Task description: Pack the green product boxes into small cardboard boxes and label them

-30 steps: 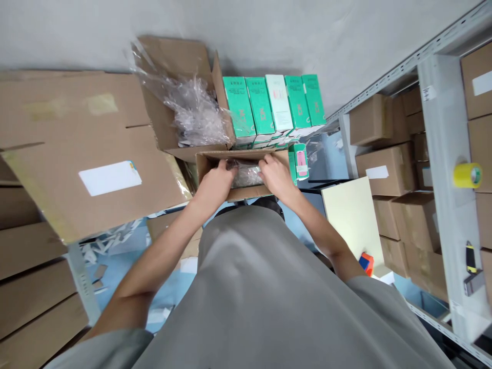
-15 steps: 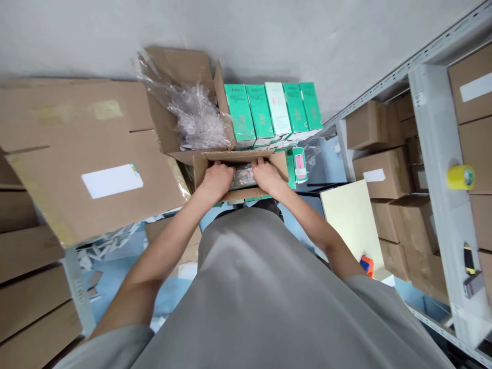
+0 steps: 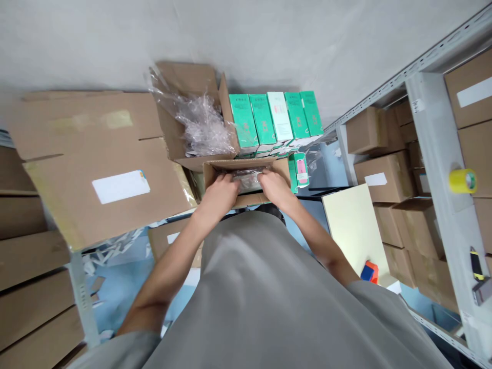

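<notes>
A small open cardboard box [image 3: 246,163] stands against my body, with crinkled clear plastic wrap [image 3: 249,180] inside. Over its left part, my left hand [image 3: 222,193] reaches in with bent fingers, the tips at the left end of the wrap. From the other side my right hand [image 3: 273,188] reaches in, fingers curled at the wrap's right end. Both hands look closed on the plastic, though the fingertips are partly hidden. What lies under the wrap cannot be made out.
Behind stands an open carton [image 3: 192,161] full of loose clear plastic [image 3: 207,125]. Green-and-white boxes [image 3: 265,120] line up right of it. A large carton [image 3: 77,200] fills the left. Shelving [image 3: 432,154] on the right carries cartons and yellow tape [image 3: 462,181].
The view has shifted slightly, so the boxes appear lower. Both hands stay in the small box, and the plastic between them has changed shape a little.
</notes>
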The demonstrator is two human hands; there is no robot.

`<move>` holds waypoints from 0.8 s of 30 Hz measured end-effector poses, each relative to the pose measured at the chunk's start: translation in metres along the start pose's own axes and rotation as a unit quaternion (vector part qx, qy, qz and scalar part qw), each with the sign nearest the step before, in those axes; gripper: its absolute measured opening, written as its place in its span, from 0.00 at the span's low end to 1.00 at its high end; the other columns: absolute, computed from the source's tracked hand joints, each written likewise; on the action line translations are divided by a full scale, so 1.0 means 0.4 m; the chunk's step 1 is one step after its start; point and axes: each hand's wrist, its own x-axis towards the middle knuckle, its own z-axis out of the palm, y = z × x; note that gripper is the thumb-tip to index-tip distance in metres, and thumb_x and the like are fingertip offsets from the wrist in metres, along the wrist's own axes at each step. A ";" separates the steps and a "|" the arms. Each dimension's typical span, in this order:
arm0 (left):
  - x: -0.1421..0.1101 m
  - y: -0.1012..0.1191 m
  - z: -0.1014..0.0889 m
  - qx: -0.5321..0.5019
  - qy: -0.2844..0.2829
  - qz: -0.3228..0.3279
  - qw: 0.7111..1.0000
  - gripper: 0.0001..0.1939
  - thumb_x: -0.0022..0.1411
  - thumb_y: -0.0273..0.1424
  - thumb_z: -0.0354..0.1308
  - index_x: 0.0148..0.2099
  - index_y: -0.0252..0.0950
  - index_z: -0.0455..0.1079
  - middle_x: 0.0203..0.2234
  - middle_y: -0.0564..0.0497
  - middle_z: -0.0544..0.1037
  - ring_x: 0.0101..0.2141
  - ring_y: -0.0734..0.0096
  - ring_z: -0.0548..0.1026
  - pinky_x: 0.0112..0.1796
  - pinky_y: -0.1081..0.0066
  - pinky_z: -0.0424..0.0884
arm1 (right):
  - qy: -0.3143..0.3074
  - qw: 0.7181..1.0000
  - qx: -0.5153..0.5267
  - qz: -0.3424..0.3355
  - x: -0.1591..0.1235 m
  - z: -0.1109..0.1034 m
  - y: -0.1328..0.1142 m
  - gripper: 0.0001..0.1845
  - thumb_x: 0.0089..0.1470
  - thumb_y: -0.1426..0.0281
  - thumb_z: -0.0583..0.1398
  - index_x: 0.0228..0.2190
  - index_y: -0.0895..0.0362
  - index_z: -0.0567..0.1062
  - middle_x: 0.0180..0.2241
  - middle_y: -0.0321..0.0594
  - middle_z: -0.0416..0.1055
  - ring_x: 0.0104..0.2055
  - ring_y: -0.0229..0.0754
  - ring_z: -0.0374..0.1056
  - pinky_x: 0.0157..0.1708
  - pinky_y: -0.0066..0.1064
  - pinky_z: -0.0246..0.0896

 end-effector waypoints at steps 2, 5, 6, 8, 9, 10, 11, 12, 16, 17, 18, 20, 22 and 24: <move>-0.059 -0.013 -0.023 -0.048 0.094 0.014 0.994 0.21 0.78 0.29 0.53 0.66 0.37 0.78 0.62 0.34 0.80 0.62 0.44 0.77 0.63 0.50 0.75 | 0.113 0.992 0.050 0.001 -0.042 0.005 0.028 0.17 0.77 0.73 0.55 0.55 0.57 0.83 0.57 0.54 0.79 0.61 0.55 0.76 0.61 0.42 0.71; -0.137 -0.048 -0.040 -0.095 0.229 -0.081 0.965 0.24 0.78 0.37 0.59 0.70 0.37 0.73 0.64 0.33 0.79 0.61 0.43 0.78 0.62 0.49 0.74 | 0.292 0.944 0.126 0.087 -0.092 0.032 0.094 0.16 0.75 0.63 0.61 0.56 0.57 0.81 0.58 0.56 0.78 0.62 0.58 0.72 0.65 0.49 0.68; -0.153 -0.060 -0.036 -0.108 0.252 -0.131 0.953 0.24 0.76 0.40 0.61 0.68 0.37 0.74 0.61 0.32 0.80 0.58 0.42 0.79 0.60 0.50 0.75 | 0.323 0.926 0.153 0.122 -0.098 0.047 0.116 0.17 0.73 0.60 0.63 0.55 0.57 0.81 0.56 0.56 0.79 0.60 0.58 0.74 0.64 0.50 0.69; -0.167 -0.082 -0.017 -0.136 0.253 -0.220 0.932 0.21 0.73 0.45 0.63 0.59 0.37 0.77 0.52 0.35 0.84 0.49 0.44 0.83 0.52 0.52 0.77 | 0.336 0.900 0.216 0.175 -0.097 0.077 0.149 0.18 0.69 0.57 0.65 0.51 0.57 0.82 0.50 0.53 0.83 0.51 0.55 0.77 0.58 0.48 0.73; -0.168 -0.089 -0.005 -0.150 0.240 -0.253 0.925 0.18 0.73 0.46 0.63 0.54 0.38 0.78 0.46 0.38 0.85 0.44 0.46 0.83 0.49 0.54 0.77 | 0.327 0.892 0.248 0.188 -0.092 0.090 0.158 0.17 0.68 0.56 0.65 0.48 0.56 0.82 0.46 0.50 0.84 0.46 0.53 0.78 0.55 0.46 0.74; -0.166 -0.093 0.007 -0.161 0.229 -0.275 0.920 0.16 0.72 0.46 0.63 0.49 0.39 0.78 0.40 0.41 0.85 0.40 0.48 0.83 0.45 0.56 0.77 | 0.317 0.886 0.276 0.196 -0.086 0.100 0.161 0.15 0.67 0.57 0.65 0.44 0.55 0.82 0.42 0.47 0.85 0.42 0.50 0.78 0.51 0.43 0.75; -0.163 -0.093 0.017 -0.168 0.224 -0.287 0.916 0.15 0.72 0.46 0.63 0.46 0.39 0.78 0.36 0.43 0.84 0.37 0.50 0.82 0.43 0.57 0.76 | 0.311 0.881 0.296 0.200 -0.082 0.107 0.160 0.14 0.67 0.57 0.64 0.41 0.54 0.82 0.39 0.44 0.85 0.40 0.49 0.78 0.49 0.41 0.75; -0.161 -0.090 0.023 -0.170 0.226 -0.290 0.914 0.14 0.72 0.46 0.62 0.44 0.40 0.77 0.33 0.45 0.83 0.35 0.52 0.82 0.42 0.59 0.75 | 0.311 0.876 0.309 0.202 -0.080 0.111 0.154 0.13 0.67 0.58 0.64 0.39 0.54 0.82 0.37 0.43 0.84 0.38 0.48 0.78 0.48 0.39 0.75; -0.160 -0.054 0.006 -0.171 0.256 -0.263 0.914 0.14 0.72 0.45 0.61 0.42 0.40 0.77 0.32 0.47 0.84 0.34 0.55 0.82 0.40 0.61 0.73 | 0.350 0.856 0.327 0.196 -0.111 0.106 0.128 0.11 0.66 0.60 0.63 0.37 0.53 0.81 0.35 0.42 0.84 0.38 0.47 0.79 0.48 0.38 0.73; -0.160 -0.043 -0.006 -0.173 0.258 -0.254 0.916 0.14 0.72 0.46 0.61 0.42 0.40 0.77 0.32 0.47 0.84 0.34 0.56 0.82 0.40 0.61 0.73 | 0.363 0.848 0.332 0.198 -0.128 0.104 0.128 0.11 0.67 0.60 0.62 0.36 0.53 0.80 0.35 0.42 0.84 0.38 0.47 0.79 0.48 0.38 0.73; -0.157 -0.030 -0.018 -0.176 0.258 -0.244 0.918 0.15 0.72 0.46 0.61 0.42 0.40 0.77 0.32 0.48 0.84 0.34 0.57 0.82 0.40 0.61 0.73 | 0.376 0.838 0.338 0.204 -0.148 0.104 0.131 0.11 0.67 0.60 0.62 0.36 0.52 0.80 0.35 0.41 0.84 0.38 0.47 0.79 0.47 0.38 0.73; -0.143 -0.005 -0.039 -0.176 0.252 -0.223 0.925 0.14 0.72 0.46 0.62 0.42 0.41 0.77 0.31 0.49 0.83 0.34 0.58 0.82 0.40 0.62 0.74 | 0.400 0.818 0.349 0.224 -0.196 0.110 0.143 0.12 0.67 0.58 0.62 0.35 0.52 0.79 0.34 0.40 0.83 0.37 0.47 0.78 0.46 0.38 0.73; -0.116 0.022 -0.051 -0.171 0.234 -0.193 0.937 0.14 0.72 0.46 0.63 0.41 0.41 0.77 0.30 0.50 0.82 0.32 0.59 0.81 0.38 0.63 0.74 | 0.415 0.797 0.359 0.253 -0.251 0.123 0.157 0.13 0.68 0.57 0.62 0.35 0.51 0.80 0.34 0.39 0.83 0.36 0.47 0.78 0.44 0.37 0.72; -0.075 0.055 -0.053 -0.163 0.207 -0.150 0.953 0.14 0.72 0.46 0.62 0.41 0.40 0.77 0.30 0.50 0.82 0.32 0.60 0.81 0.38 0.63 0.74 | 0.428 0.772 0.367 0.294 -0.313 0.141 0.169 0.13 0.68 0.57 0.63 0.36 0.51 0.80 0.34 0.40 0.84 0.37 0.47 0.78 0.43 0.37 0.72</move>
